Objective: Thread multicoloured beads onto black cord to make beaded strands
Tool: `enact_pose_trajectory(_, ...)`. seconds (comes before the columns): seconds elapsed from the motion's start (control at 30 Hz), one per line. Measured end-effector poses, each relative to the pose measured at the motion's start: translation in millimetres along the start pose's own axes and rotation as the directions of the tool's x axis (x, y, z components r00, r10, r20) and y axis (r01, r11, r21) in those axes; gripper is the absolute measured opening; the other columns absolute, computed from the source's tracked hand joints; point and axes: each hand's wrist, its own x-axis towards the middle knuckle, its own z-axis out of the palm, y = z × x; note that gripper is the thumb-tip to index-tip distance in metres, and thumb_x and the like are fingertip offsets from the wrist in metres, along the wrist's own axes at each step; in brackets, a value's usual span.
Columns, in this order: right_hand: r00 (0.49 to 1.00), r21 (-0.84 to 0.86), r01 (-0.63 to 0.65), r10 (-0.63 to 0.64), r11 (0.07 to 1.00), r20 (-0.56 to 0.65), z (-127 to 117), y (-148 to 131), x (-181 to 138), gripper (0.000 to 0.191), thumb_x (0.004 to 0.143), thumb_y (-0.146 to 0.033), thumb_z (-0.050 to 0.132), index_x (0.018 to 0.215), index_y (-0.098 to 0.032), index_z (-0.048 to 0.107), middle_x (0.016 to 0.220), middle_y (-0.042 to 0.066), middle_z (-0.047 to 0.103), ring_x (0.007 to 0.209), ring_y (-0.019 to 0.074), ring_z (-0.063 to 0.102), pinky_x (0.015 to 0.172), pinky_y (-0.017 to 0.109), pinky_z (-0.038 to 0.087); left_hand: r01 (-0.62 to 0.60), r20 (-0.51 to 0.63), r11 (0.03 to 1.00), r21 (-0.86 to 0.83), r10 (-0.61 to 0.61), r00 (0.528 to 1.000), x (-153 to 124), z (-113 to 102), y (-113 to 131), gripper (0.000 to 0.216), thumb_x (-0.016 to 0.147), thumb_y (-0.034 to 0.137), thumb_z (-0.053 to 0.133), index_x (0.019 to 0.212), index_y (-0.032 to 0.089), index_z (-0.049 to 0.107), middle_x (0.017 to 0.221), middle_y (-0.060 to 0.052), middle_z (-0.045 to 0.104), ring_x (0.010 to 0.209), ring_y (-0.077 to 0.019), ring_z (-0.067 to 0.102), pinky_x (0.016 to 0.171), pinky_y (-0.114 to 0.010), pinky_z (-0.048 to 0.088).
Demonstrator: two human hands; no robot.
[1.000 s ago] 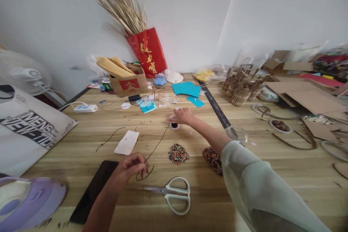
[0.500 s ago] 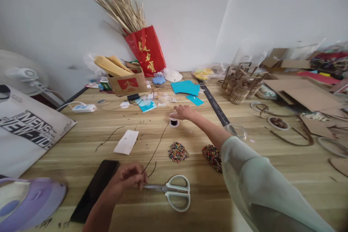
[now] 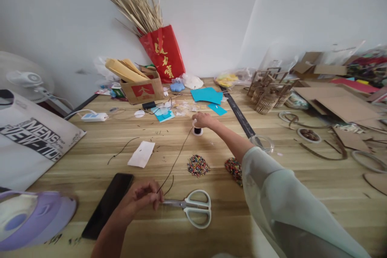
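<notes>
My left hand pinches the end of a thin dark cord close to the tips of white-handled scissors. The cord runs away from me up to a small spool wound with dark thread, with pale flanges. With bent fingers, my right hand holds the spool's upper rim; the fingertips are partly hidden. Between the hands lies a pile of multicoloured beads. A bunch of similar beads lies partly behind my right sleeve.
A black phone and a purple-and-white appliance lie at the left. White paper sits beyond the phone. Blue sheets and a cardboard box are at the back. Small woven baskets and cardboard stand right.
My right hand has closed onto the spool, which now sits slightly farther right and looks tilted or turned. My left hand keeps its pinch on the cord.
</notes>
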Motion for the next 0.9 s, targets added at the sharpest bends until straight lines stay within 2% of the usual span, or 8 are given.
enact_pose_trajectory(0.2, 0.999, 0.007, 0.027, -0.027, 1.000, 0.027, 8.6, 3.5, -1.0, 0.046, 0.081, -0.031, 0.057, 0.125, -0.019, 0.057, 0.125, 0.016, 0.058, 0.108, 0.0323, 0.059, 0.086, 0.040, 0.046, -0.028, 0.030, 0.997, -0.077, 0.031, 0.999, -2.3, 3.4, 9.3, 0.029, 0.079, 0.036, 0.067, 0.063, 0.015, 0.055, 0.055, -0.003, 0.060, 0.070, -0.0203, 0.061, 0.065, -0.030, 0.044)
enact_pose_trajectory(0.37, 0.992, 0.033, 0.101, -0.103, 0.994, 0.066, 13.7, 7.1, 6.0, 0.048, 0.077, -0.018, 0.059, 0.126, -0.020, 0.057, 0.124, 0.012, 0.060, 0.107, 0.0261, 0.060, 0.084, 0.032, 0.048, -0.092, 0.037, 0.975, -0.202, 0.102, 0.994, -2.5, 8.8, 17.2, 0.029, 0.078, 0.034, 0.069, 0.061, 0.016, 0.052, 0.052, -0.002, 0.061, 0.067, -0.0199, 0.059, 0.065, -0.032, 0.044)
enact_pose_trajectory(0.57, 0.981, 0.057, 0.186, -0.189, 0.981, 0.049, 14.0, 9.9, 5.4, 0.050, 0.079, -0.006, 0.053, 0.125, -0.025, 0.057, 0.128, 0.007, 0.057, 0.114, 0.0209, 0.055, 0.090, 0.027, 0.044, -0.140, 0.119, 0.954, -0.266, 0.176, 0.977, 4.6, 18.4, 24.7, 0.032, 0.076, 0.038, 0.068, 0.060, 0.017, 0.050, 0.049, -0.003, 0.060, 0.064, -0.0203, 0.059, 0.063, -0.033, 0.043)
enact_pose_trajectory(0.73, 0.989, 0.056, 0.144, -0.141, 0.988, -0.053, 9.8, 5.5, -8.9, 0.050, 0.080, -0.002, 0.048, 0.127, -0.020, 0.052, 0.131, 0.013, 0.050, 0.122, 0.0261, 0.047, 0.092, 0.033, 0.041, -0.124, 0.135, 0.949, -0.290, 0.169, 0.976, 14.4, 26.9, 33.7, 0.036, 0.075, 0.042, 0.069, 0.059, 0.018, 0.047, 0.047, -0.002, 0.058, 0.061, -0.0197, 0.058, 0.061, -0.033, 0.043)
enact_pose_trajectory(0.83, 0.991, 0.077, 0.075, -0.066, 0.994, -0.116, 7.6, -2.5, -21.0, 0.040, 0.086, -0.011, 0.046, 0.125, -0.015, 0.049, 0.129, 0.020, 0.049, 0.116, 0.0312, 0.050, 0.089, 0.040, 0.042, -0.077, 0.190, 0.961, -0.266, 0.130, 0.973, 19.2, 31.4, 37.8, 0.037, 0.074, 0.044, 0.069, 0.061, 0.018, 0.047, 0.049, -0.002, 0.058, 0.061, -0.0202, 0.058, 0.063, -0.034, 0.044)
enact_pose_trajectory(0.9, 0.990, 0.109, 0.066, -0.051, 0.992, -0.131, 8.4, -8.9, -30.8, 0.034, 0.091, -0.020, 0.043, 0.124, -0.014, 0.049, 0.122, 0.020, 0.055, 0.110, 0.0318, 0.055, 0.087, 0.041, 0.042, -0.050, 0.255, 0.968, -0.247, 0.115, 0.960, 21.6, 33.7, 38.4, 0.034, 0.076, 0.043, 0.068, 0.063, 0.018, 0.049, 0.053, -0.003, 0.059, 0.063, -0.0204, 0.059, 0.065, -0.035, 0.046)
